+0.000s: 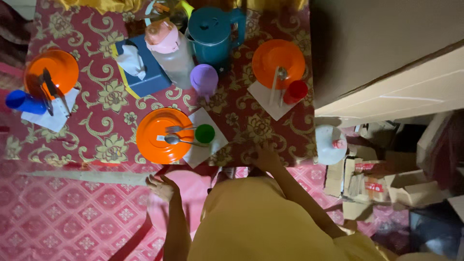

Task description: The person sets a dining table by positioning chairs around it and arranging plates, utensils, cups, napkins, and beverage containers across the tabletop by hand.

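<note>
Counter (101, 92) covered by a red cloth with gold floral pattern; pink patterned floor (72, 217) seen below it. Left hand (162, 187) is held open and empty, off the counter's near edge; right hand (267, 157) is laid flat, fingers spread, on the counter edge. Nearest to both: orange plate (157, 140) bearing a fork and spoon (176, 140), green cup (205, 134) just beside it on a white napkin (205, 150). Behind are set a purple cup (204, 79), a teal jug (212, 34) and a blue tissue box (145, 72). Cardboard boxes (386, 183) are stacked at the right.
</note>
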